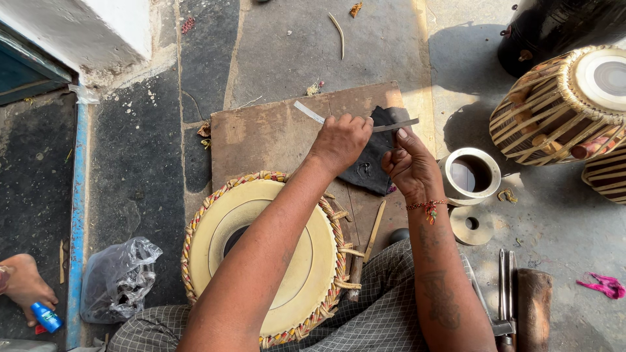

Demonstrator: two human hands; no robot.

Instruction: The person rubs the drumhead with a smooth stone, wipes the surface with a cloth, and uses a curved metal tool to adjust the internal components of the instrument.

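Observation:
My left hand [340,140] reaches over a wooden board [267,133] and grips a long thin metal strip [308,112] that runs from the upper left to the right. Close beside it, my right hand [411,166], with a beaded thread bracelet at the wrist, pinches a black, flat piece of material [372,166] lying on the board; its thumb touches the strip's right end. A round drum [261,251] with a pale skin and a woven rim rests on my lap under my left forearm.
Strapped drums [567,104] stand at the right, with a metal ring cup [469,173] and a holed disc [471,225] nearby. A hammer [533,296] and metal tool [505,287] lie lower right. A plastic bag [117,280] and another person's foot [25,287] are lower left.

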